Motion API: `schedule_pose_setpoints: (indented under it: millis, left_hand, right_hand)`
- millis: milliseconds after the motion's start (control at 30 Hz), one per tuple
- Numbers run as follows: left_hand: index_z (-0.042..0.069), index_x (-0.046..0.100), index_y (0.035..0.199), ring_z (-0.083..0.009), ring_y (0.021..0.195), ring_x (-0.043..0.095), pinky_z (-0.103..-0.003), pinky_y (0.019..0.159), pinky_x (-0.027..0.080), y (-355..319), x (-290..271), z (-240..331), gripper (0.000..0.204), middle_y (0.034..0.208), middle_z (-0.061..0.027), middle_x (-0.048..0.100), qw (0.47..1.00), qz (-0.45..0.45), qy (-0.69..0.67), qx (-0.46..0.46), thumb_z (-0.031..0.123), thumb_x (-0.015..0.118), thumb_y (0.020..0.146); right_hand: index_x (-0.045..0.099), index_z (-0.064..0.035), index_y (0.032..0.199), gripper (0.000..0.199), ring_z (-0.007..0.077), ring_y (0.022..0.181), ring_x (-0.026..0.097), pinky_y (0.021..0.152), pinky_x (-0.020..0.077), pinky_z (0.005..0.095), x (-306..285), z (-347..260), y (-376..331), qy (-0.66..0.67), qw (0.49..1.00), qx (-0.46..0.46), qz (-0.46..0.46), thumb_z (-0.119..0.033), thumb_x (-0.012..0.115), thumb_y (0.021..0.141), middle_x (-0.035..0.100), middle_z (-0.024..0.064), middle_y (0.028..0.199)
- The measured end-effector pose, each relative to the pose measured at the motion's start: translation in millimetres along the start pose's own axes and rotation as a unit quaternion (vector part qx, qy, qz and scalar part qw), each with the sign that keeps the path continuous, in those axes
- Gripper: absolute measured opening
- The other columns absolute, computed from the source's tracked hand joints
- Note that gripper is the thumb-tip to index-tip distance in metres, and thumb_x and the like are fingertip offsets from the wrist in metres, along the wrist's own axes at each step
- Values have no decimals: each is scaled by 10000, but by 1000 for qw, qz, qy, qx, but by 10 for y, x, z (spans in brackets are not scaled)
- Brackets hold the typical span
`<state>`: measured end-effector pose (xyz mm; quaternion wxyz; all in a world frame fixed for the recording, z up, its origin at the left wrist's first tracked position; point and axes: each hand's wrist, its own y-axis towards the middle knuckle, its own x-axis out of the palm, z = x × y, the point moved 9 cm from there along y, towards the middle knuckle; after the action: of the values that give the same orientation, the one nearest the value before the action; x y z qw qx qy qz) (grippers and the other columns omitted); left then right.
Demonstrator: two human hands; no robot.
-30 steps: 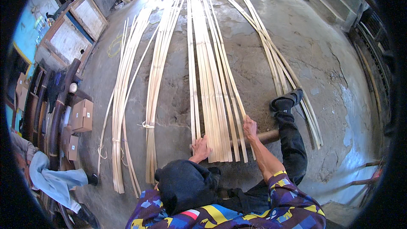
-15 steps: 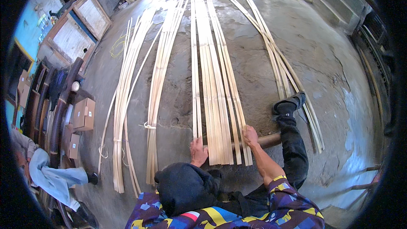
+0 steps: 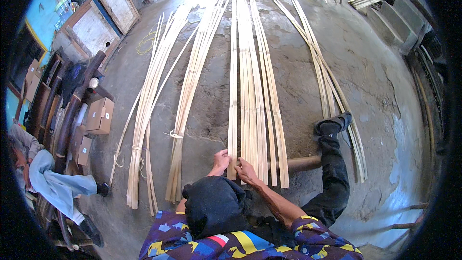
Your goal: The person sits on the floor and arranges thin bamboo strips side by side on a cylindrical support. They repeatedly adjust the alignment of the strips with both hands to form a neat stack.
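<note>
At the bottom of the frame, a patterned sleeve and a dark knee were seen, with the two hands brought close together just above them at lower centre. The left hand [image 3: 220,160] was laid on the near end of the leftmost strip of the flat row of bamboo strips [image 3: 252,91], its fingers curled down over that end; whether the strip was actually pinched could not be told. The right hand [image 3: 247,169] was set just beside it, fingers bent and pressed on the neighbouring strip ends, with no full grasp visible. The near ends of the row were carried on a round wooden pole [image 3: 301,163] lying crosswise on the concrete floor [image 3: 380,96], and a dark-socked foot [image 3: 332,125] was stretched out at the right of the row. The strips in the row were lying side by side and roughly parallel, running away towards the top centre, though their near ends were uneven, so the laying-out was judged to be well begun but not squared up. Much appeared left: a tied bundle [image 3: 185,110] and a looser bundle [image 3: 149,110] were lying untouched left of centre, and a thinner fan of strips [image 3: 322,72] was lying at the right. Small cardboard boxes [image 3: 98,115] were stacked at the left edge, and framed panels [image 3: 103,17] were leaned at the upper left.
</note>
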<state>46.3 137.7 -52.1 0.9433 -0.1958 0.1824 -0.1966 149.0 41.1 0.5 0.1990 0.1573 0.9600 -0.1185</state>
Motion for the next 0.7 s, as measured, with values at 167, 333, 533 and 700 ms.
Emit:
schedule_pose_setpoints:
  millis: [167, 333, 533, 700]
  left_hand:
    - [-17, 526, 1059, -140, 732, 591, -274, 634, 500, -98, 147, -48, 257, 910, -100, 616, 985, -71, -142, -74, -9, 529, 803]
    - [-15, 466, 1117, -162, 714, 574, -269, 659, 476, -83, 149, -26, 332, 891, -96, 616, 997, -49, -42, -47, 14, 526, 792]
    - [17, 362, 1260, -333, 1214, 297, -432, 991, 253, -411, 188, 360, 722, 1301, -224, 317, 924, 58, 354, 135, 251, 675, 654]
    - [48, 268, 1326, -340, 1273, 217, -462, 1033, 195, -1096, 1014, 668, 811, 1367, -177, 253, 787, -187, 438, 393, 322, 666, 675]
  right_hand:
    - [567, -6, 965, 287, 345, 845, 586, 710, 463, 419, 155, 155, 62, 150, 976, 156, -13, -219, 539, 774, 603, 217, 863]
    - [546, 33, 1007, 262, 160, 673, 557, 596, 458, 310, -471, 114, 147, -58, 974, 130, 178, -164, 502, 840, 588, 102, 760]
    - [505, 22, 1124, 346, 284, 801, 600, 706, 470, 355, -1233, -211, -36, 59, 953, 22, 296, -203, 494, 860, 601, 219, 903]
    - [530, 35, 1085, 336, 395, 769, 574, 651, 443, 436, -1334, 265, -57, -37, 970, 103, 216, -191, 484, 840, 569, 285, 817]
